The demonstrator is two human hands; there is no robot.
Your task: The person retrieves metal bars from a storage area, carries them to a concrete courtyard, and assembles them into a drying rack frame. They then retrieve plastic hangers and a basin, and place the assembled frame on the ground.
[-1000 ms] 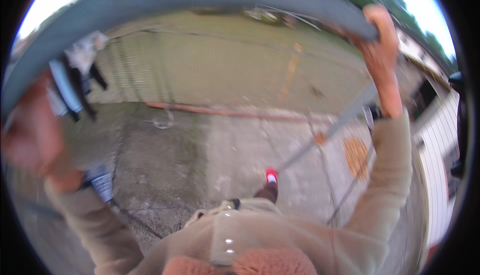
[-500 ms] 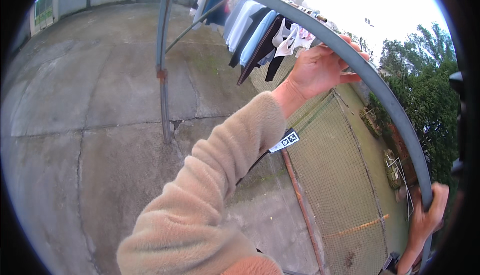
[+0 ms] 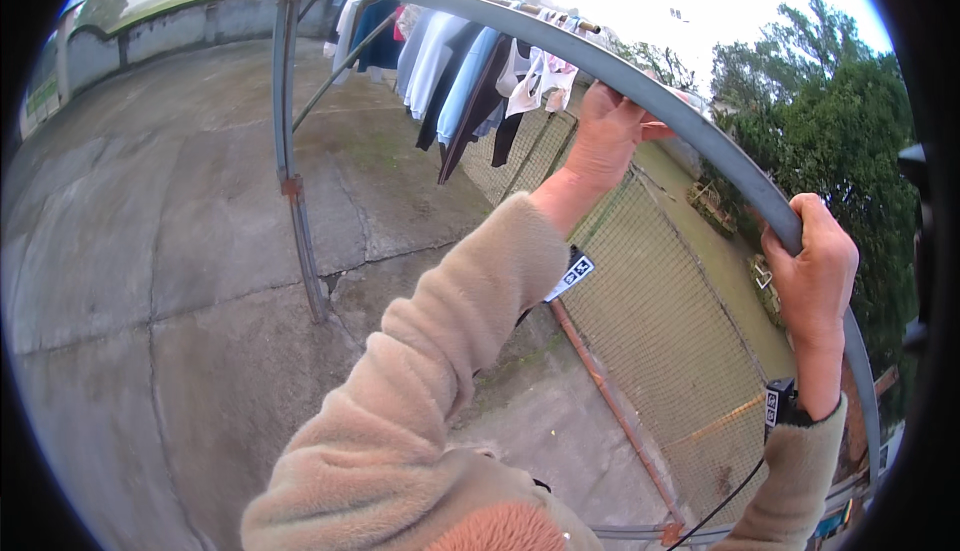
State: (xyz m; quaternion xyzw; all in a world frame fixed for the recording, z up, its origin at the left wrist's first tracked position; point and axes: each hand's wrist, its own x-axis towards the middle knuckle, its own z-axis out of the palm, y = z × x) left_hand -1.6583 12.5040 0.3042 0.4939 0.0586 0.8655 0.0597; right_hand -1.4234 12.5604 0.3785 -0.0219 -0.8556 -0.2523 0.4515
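A long grey metal bar point(image 3: 500, 19) runs overhead, bent by the lens, from upper left to lower right. My left hand point(image 3: 603, 141) reaches up to its underside, with some fingers hidden behind it; they appear curled round it. Further right, my right hand point(image 3: 820, 261) is wrapped round the same bar, thumb on the near side. Both arms wear a fuzzy beige sleeve point(image 3: 400, 361), and a small black device with a patterned white tag point(image 3: 572, 276) shows by the left forearm.
Beyond my left hand hang several shirts point(image 3: 465, 81), dark trousers and a pale bra point(image 3: 545, 81). A metal post point(image 3: 283, 111) stands at left on concrete point(image 3: 110, 251). Wire mesh point(image 3: 640, 291) borders grass at right, with trees point(image 3: 830, 131) behind.
My right hand has come up along the bar, closer to my left hand, and its sleeve now shows. The view has shifted, so the clothes and post sit lower and further left.
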